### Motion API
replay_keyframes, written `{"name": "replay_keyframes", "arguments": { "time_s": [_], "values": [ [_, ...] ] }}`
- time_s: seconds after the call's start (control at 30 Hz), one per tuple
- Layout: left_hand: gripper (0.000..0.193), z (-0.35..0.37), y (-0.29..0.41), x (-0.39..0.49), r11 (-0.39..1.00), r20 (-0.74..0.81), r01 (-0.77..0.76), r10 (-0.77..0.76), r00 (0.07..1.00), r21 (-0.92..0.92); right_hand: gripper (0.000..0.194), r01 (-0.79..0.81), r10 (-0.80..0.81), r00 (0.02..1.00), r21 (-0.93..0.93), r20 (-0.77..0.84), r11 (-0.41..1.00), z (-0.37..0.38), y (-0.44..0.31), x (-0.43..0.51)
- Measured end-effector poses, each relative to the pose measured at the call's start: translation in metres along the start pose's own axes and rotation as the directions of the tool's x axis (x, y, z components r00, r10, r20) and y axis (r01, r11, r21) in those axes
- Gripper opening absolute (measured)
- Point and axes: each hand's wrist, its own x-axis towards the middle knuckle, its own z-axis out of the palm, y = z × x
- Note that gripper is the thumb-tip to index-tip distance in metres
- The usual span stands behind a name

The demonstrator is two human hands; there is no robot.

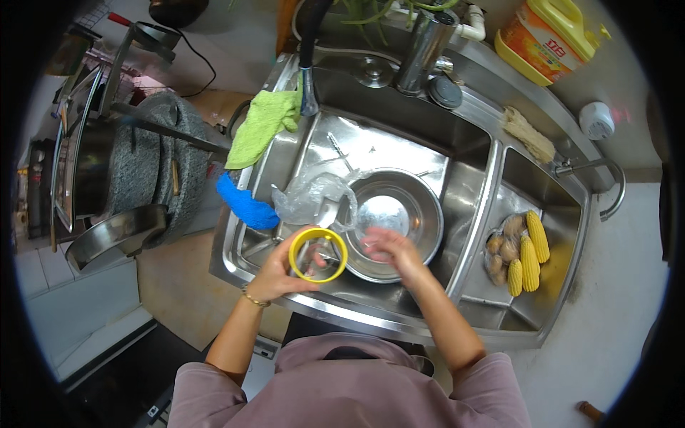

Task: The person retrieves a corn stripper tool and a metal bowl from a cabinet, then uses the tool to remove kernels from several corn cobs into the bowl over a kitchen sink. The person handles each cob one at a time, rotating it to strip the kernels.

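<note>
My left hand [274, 272] grips a clear cup or jar with a yellow rim [318, 274] over the sink's front edge. Its mouth faces up toward me, and fingers show through the clear wall. My right hand [395, 252], slightly blurred, hovers over the right front of a round stainless-steel basin [423, 206], fingers apart and holding nothing. That basin sits in the large sink compartment [369, 131]. A crumpled clear plastic bag [299, 195] lies against its left side, partly overlapping the rim. The basin's front left is hidden behind the cup.
Corn cobs [530, 262] and a bag of round brownish produce [508, 246] lie in the small right compartment. Green [262, 128] and blue cloths [246, 208] drape over the left edge. A faucet [307, 91] hangs behind; a detergent jug [551, 45] stands back right. Pans [115, 235] crowd the left.
</note>
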Motion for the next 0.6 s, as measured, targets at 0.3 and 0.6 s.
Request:
{"name": "replay_keyframes", "arguments": {
  "time_s": [0.3, 0.6],
  "values": [
    [0.085, 0.072, -0.030, 0.051, 0.956, 0.203, -0.147, 0.096, 0.974, 0.253, 0.053, 0.272, -0.278, 0.960, 0.152, 0.024, 0.950, 0.049, 0.051, -0.036],
    [0.071, 0.063, -0.056, 0.080, 0.941, -0.032, 0.220, -0.219, 0.975, 0.256, 0.017, 0.473, -0.346, 0.742, 0.083, -0.574, 0.877, -0.041, 0.030, -0.085]
  ]
}}
